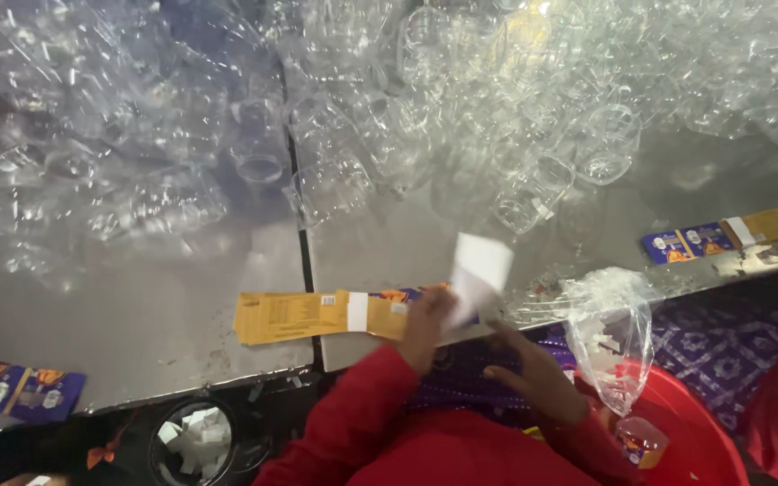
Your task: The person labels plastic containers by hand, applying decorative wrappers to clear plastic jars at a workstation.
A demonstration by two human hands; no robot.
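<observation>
Left hand (pixel 425 324) pinches a blurred white slip (pixel 479 274) over the label strip (pixel 317 315). Right hand (pixel 533 373) at 4 o'clock, loosely half-open, holding nothing I can make out.

Person viewed from above. Left arm (pixel 353 409) clad in a long red sleeve of plain, smooth fabric, its cuff ending at the wrist. Right arm (pixel 587 432) in a matching red sleeve, visible only near the cuff. Both hands, left (pixel 427 326) and right (pixel 533 378), are bare: no gloves, rings or watch discernible.
</observation>
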